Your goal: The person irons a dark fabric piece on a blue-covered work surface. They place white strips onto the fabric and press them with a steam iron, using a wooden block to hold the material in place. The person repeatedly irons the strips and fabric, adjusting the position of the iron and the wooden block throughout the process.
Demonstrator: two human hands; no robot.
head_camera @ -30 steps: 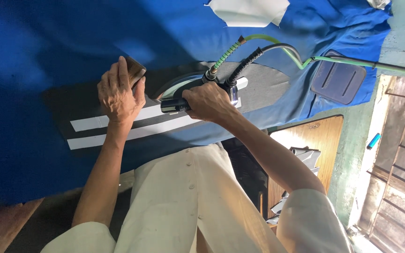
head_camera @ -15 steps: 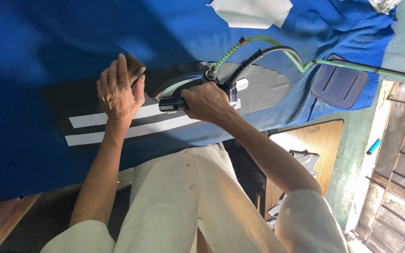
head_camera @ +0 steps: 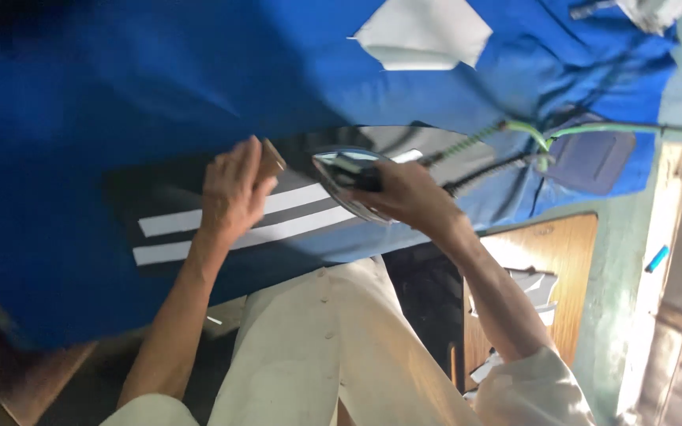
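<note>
The right hand [head_camera: 408, 193] is closing around the handle of a steam iron [head_camera: 349, 183], fingers wrapped tight, and the iron's shiny soleplate is tipping up toward the camera rather than lying flat. The iron is sitting over the dark garment panel [head_camera: 199, 185], just beside the 2 white stripes [head_camera: 294, 213], with its pointed nose aiming toward the left hand. A braided cord [head_camera: 487, 173] and a pale green hose [head_camera: 609, 130] are trailing away from the iron's heel toward the right edge of the ironing table.

The left hand [head_camera: 234, 189] is lying open and flat on the dark panel, palm down, fingers spread narrowly and pressing the fabric; its fingertips are touching a small brownish piece [head_camera: 271, 155] at the panel's far edge, though what that piece is cannot be told. The 2 hands are near each other, with only a short stretch of striped fabric between them, and the left hand is lying directly in line with the iron's nose.

The stripes are running lengthwise across the panel, from the left hand's wrist side toward the iron, so the panel's long axis is matching the line between the 2 hands. The panel is resting on the blue cloth [head_camera: 80, 118] covering the table. A white fabric piece [head_camera: 424, 35] is lying at the far edge, well apart from both hands, and a dark blue pocket piece [head_camera: 590, 158] is lying near the right edge.
</note>
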